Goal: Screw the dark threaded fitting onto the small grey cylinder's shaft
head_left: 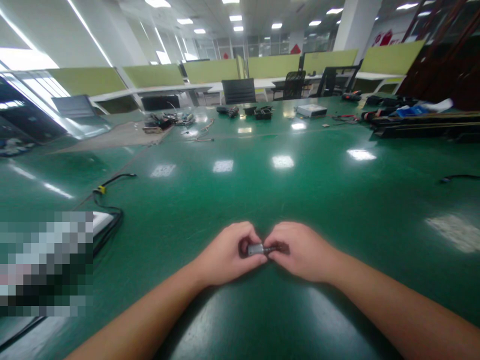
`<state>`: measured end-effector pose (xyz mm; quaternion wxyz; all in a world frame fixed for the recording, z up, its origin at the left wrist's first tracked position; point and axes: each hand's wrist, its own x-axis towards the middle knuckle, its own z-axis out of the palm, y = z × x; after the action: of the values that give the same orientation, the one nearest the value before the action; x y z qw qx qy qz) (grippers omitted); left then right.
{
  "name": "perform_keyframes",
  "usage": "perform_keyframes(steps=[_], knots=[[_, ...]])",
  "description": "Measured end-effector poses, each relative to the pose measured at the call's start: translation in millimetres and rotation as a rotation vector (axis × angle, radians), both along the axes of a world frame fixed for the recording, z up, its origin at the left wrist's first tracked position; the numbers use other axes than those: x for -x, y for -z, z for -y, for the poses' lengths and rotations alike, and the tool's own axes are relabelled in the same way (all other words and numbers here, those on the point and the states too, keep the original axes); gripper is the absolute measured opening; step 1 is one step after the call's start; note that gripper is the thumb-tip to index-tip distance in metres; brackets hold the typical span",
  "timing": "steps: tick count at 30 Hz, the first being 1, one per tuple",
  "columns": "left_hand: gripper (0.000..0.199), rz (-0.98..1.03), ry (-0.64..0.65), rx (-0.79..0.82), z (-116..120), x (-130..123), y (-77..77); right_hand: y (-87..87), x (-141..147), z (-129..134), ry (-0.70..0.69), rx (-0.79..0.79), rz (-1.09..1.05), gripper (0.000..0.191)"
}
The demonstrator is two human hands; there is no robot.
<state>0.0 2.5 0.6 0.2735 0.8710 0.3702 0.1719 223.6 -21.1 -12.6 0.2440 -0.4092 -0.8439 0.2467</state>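
Near six o'clock, a metal cylinder (256,249) is pinched by the left hand (229,252), a thin rod (270,249) by the right hand (305,252); through slackened grip, either could be dropped.

The desk (240,190) is smooth and glossy, with bright reflections; the small cylinder (255,249) looks like satin metal, the thin rod (269,249) on its right metallic too; far partitions (279,66) look matt.

Curled left grip (230,252) beside right grip (304,252)
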Motion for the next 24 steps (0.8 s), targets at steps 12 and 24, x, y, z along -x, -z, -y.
perform_keyframes(steps=[12,24], knots=[[0.021,-0.012,-0.005,0.008,0.5,0.0,-2.6,-5.1,-4.7,1.6,-0.005,-0.008,0.025,0.009],[0.021,-0.014,0.003,0.019,1.2,-0.4,-3.0,-6.6,-7.6,2.1,-0.004,0.002,0.064,0.011]])
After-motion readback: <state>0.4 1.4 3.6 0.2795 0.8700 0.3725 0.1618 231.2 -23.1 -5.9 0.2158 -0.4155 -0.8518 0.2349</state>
